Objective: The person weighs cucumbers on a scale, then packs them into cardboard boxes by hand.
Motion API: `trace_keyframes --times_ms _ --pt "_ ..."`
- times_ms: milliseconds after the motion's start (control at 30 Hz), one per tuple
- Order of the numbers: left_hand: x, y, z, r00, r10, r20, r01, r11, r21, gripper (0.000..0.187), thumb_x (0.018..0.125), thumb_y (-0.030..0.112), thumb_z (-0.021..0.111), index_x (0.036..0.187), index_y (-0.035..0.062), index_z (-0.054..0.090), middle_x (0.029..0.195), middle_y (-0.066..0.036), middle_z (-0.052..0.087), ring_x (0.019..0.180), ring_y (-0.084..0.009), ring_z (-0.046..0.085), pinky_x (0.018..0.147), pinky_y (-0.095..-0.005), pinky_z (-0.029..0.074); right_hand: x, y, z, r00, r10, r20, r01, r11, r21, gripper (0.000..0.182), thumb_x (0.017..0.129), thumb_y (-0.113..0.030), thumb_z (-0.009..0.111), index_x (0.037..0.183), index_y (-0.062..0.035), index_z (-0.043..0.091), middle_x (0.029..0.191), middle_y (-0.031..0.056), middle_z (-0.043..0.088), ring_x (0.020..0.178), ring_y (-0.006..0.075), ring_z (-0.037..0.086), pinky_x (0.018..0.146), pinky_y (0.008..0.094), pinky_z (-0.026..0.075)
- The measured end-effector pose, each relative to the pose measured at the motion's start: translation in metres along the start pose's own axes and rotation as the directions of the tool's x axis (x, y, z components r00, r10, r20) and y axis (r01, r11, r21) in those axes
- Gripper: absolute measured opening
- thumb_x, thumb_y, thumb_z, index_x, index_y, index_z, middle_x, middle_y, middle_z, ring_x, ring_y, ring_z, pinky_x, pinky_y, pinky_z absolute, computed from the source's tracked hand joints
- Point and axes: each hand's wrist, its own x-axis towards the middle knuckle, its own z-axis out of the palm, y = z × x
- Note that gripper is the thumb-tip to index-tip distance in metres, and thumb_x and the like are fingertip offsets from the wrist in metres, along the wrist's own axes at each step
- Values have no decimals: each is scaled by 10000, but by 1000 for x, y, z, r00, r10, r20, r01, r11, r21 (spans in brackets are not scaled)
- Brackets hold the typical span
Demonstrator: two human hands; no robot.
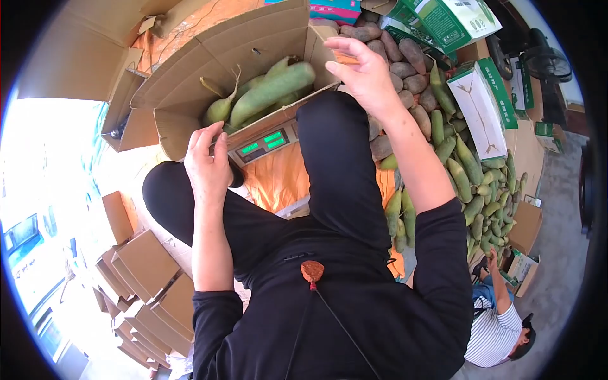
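An open cardboard box (209,57) sits on a scale (263,144) with lit green digits, in front of my knees. Inside it lie several green radishes (272,92), one of them slightly blurred. My left hand (208,155) is at the box's near left corner, its fingers bent and close to the rim; whether they pinch the cardboard is unclear. At the box's right end, my right hand (361,69) is raised with thumb and fingers apart, holding nothing.
Piles of green radishes (472,164) and reddish-brown tubers (411,57) lie to the right, beside green-and-white boxes (484,114). Flattened or stacked cardboard boxes (145,266) stand at the lower left. Another person (497,329) in a striped shirt reaches into the radishes at the lower right.
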Motion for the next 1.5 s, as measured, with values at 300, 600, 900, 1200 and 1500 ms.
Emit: trace_keyframes --times_ms 300,600,900,1200,1500 --pt "0 3 2 1000 1 30 -2 1000 14 181 840 71 604 1008 33 657 955 -125 633 903 -271 626 807 -337 488 -70 90 -84 910 255 -326 -323 930 -176 238 890 -121 604 1123 -73 605 1038 -2 648 926 90 593 760 249 472" --pt "0 2 5 1000 24 18 -25 999 38 183 846 70 600 1016 36 661 944 -112 643 870 -236 639 793 -315 493 -176 189 -91 782 539 -314 -568 823 -1 210 869 -84 618 1071 -29 601 895 8 629 790 90 581 658 230 455" --pt "0 -2 4 999 31 -19 -30 999 45 173 858 71 605 1017 46 669 940 -86 652 858 -181 637 789 -282 490 -235 274 -72 818 533 -219 -533 844 63 140 872 -58 581 983 11 631 824 29 636 731 105 578 673 237 473" --pt "0 3 2 1000 17 -18 -17 1000 15 174 853 72 603 1012 46 670 939 -98 646 877 -209 632 799 -297 487 -242 286 -75 842 487 -232 -526 837 -153 147 894 -70 555 972 14 646 822 95 678 754 139 625 700 270 497" --pt "0 4 3 1000 -3 -12 3 1000 9 181 848 73 598 1012 42 668 940 -111 643 883 -244 634 803 -319 488 -237 273 -68 805 538 -249 -555 832 4 141 872 -46 584 966 45 636 847 86 677 760 135 624 703 259 497"
